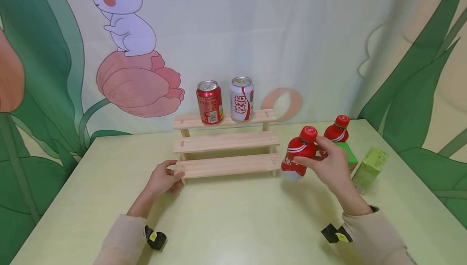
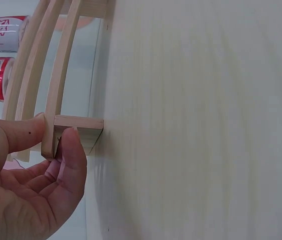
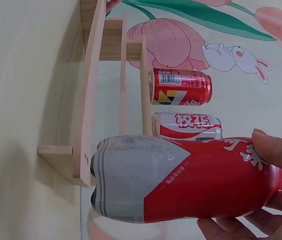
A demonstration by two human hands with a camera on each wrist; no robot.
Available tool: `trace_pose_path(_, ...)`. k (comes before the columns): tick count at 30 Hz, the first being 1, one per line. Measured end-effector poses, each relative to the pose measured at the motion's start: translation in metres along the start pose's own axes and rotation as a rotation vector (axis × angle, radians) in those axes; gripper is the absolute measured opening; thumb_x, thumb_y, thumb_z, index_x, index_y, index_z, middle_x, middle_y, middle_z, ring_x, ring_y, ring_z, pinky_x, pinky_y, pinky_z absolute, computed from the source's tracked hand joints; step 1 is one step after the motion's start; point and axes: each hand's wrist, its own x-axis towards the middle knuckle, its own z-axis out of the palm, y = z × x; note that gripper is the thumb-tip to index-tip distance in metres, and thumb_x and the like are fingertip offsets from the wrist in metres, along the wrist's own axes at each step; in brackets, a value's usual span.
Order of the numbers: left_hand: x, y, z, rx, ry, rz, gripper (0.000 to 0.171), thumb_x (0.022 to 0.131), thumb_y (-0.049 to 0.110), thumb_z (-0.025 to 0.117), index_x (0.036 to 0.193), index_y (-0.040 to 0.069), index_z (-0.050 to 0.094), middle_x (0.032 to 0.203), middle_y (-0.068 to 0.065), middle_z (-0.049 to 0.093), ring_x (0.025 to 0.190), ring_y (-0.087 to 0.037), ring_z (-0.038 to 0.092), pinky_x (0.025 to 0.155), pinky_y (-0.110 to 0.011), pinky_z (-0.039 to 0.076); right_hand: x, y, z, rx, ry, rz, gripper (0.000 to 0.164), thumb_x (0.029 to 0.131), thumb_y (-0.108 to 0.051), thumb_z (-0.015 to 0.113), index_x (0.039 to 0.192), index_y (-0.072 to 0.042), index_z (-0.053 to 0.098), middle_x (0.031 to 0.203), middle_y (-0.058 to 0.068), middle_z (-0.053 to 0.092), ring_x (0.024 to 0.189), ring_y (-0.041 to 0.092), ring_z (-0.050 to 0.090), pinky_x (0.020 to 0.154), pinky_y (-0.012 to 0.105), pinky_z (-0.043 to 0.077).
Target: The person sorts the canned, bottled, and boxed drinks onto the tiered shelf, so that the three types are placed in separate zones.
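A three-step wooden rack (image 1: 226, 165) stands against the back of the table. My left hand (image 1: 166, 179) grips the left end of its lowest step, thumb on top and fingers curled beneath, as the left wrist view shows. On the top step stand a red can (image 1: 209, 103) and a white can (image 1: 241, 99) with red lettering. My right hand (image 1: 333, 165) holds a red-labelled bottle (image 3: 191, 180) with a red cap by its upper part, between thumb and fingers. The bottle is tilted, its base close to the right end of the lowest step.
Behind and beside my right hand stand a second red-capped bottle (image 1: 341, 125), a green box (image 1: 348, 155) and a light green carton (image 1: 370, 169). A curtain printed with a rabbit (image 1: 131, 34) and flowers hangs behind the pale table (image 1: 233, 224).
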Motion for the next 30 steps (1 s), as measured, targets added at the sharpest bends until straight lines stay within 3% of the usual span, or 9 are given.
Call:
trace_pose_path(6,0.000,-0.001,0.001,-0.002,0.016,0.009,0.057,0.088,0.008,0.059,0.135,-0.005,0.031,0.088,-0.016,0.052,0.062,-0.018,0.058,0.054,-0.034,0.054,0.007,-0.010,0.009,0.002,-0.026,-0.032,0.052,0.075,-0.019,0.076,0.120,-0.004,0.057,0.110,0.012,0.059,0.096,0.026,0.052,0.075,0.042,0.052)
trace_pose_path(10,-0.002,-0.001,0.001,0.000,0.015,0.010,0.056,0.089,0.008,0.059,0.135,-0.006,0.031,0.088,-0.016,0.053,0.061,-0.017,0.058,0.053,-0.034,0.053,0.011,-0.020,0.014,0.012,-0.040,-0.027,0.050,0.075,-0.011,0.075,0.121,-0.003,0.057,0.112,0.013,0.058,0.097,0.027,0.052,0.076,0.042,0.052)
trace_pose_path(30,-0.001,-0.002,0.002,0.010,0.037,0.009,0.055,0.088,0.009,0.060,0.134,-0.005,0.033,0.084,-0.014,0.051,0.060,-0.017,0.058,0.052,-0.034,0.053,0.034,-0.058,0.043,0.067,-0.112,-0.013,0.051,0.076,-0.013,0.074,0.123,-0.008,0.055,0.117,0.010,0.056,0.103,0.025,0.049,0.079,0.040,0.050)
